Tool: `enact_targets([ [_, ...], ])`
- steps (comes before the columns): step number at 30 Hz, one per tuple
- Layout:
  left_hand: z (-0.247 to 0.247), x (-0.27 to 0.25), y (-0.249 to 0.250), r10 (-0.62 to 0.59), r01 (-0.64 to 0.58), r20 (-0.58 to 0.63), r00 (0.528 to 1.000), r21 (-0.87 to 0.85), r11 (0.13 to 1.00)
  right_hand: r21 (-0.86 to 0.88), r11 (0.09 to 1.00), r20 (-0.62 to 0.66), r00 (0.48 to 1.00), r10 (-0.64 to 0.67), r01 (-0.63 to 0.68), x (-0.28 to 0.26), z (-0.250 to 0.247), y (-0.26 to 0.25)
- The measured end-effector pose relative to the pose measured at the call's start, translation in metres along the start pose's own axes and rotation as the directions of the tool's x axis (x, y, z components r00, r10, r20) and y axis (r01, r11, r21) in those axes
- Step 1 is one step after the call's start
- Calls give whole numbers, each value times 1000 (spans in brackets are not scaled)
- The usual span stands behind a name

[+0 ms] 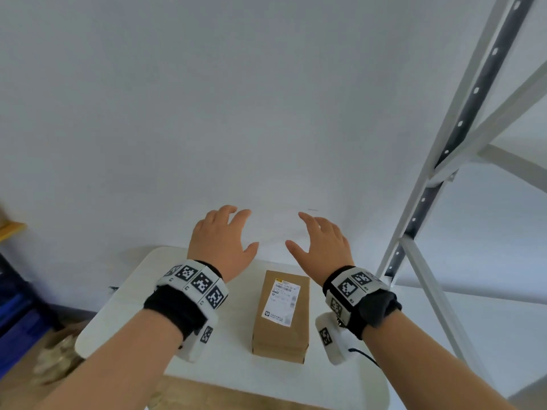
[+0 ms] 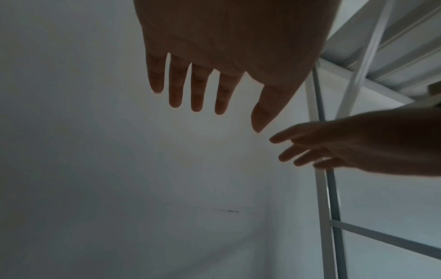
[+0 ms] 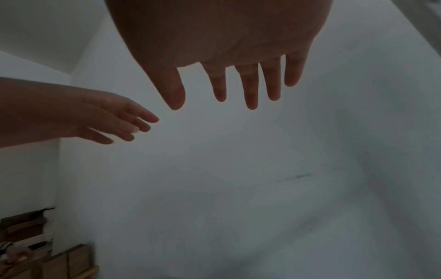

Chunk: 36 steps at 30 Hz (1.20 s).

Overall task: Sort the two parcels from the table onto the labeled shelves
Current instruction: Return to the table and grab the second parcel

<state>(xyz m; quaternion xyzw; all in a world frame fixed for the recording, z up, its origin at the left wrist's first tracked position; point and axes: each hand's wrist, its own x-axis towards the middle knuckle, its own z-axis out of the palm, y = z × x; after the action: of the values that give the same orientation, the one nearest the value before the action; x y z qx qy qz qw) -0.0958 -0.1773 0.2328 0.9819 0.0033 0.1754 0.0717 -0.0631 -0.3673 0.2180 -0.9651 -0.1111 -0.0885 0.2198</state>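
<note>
Parcels, two brown cardboard ones (image 1: 280, 313), sit stacked one on the other at the lower centre of the head view, on the white desk (image 1: 124, 306); the upper one carries a white printed label (image 1: 281, 300) on its top face, too small for me to read. My left hand (image 1: 220, 242) hangs in the air just left of centre, above the far edge of the desk, fingers spread and relaxed, grasping nothing. My right hand (image 1: 324, 242) mirrors it just right of centre, also loose and released, thumb pointing toward the other thumb, with a gap between the two. Neither hand touches the parcels, which lie nearer the bottom of the frame, between my wrists. Both wrists wear black bands (image 1: 174, 310) with white blocks bearing black-and-white square markers. In the left wrist view my fingers (image 2: 197, 88) hang straight against the pale wall (image 2: 95, 151), with the right hand (image 2: 346, 145) entering from the right edge. In the right wrist view the same holds in reverse: straight fingers (image 3: 250, 88) at top, the left hand (image 3: 95, 115) coming in from the left edge. A white metal shelf frame (image 1: 461, 119) runs up the right side of the head view. Blue crates (image 1: 14, 309) show blurred at the lower left edge.
</note>
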Motion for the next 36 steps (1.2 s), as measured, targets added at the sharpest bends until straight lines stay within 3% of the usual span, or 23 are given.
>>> enact_targets([
  [5,46,15,-17,-96,147,202,975,-258,955,101,977,163,972,172,-189,15,41,23],
  [10,97,29,-34,-143,335,398,906,-468,818,261,876,271,902,336,-405,24,84,51],
  [18,177,30,-41,-146,615,671,727,-541,574,402,526,500,661,560,-750,19,146,96],
  [21,206,27,-41,-135,684,738,661,-520,512,425,376,592,567,572,-823,17,161,111],
  [24,228,21,-41,-120,753,803,584,-480,450,436,268,662,508,551,-859,13,176,121],
  [30,255,8,-44,-65,840,877,476,-431,329,446,237,697,501,514,-863,4,204,132],
  [36,256,9,-41,-19,834,882,470,-437,337,455,251,698,517,495,-854,4,202,132],
])
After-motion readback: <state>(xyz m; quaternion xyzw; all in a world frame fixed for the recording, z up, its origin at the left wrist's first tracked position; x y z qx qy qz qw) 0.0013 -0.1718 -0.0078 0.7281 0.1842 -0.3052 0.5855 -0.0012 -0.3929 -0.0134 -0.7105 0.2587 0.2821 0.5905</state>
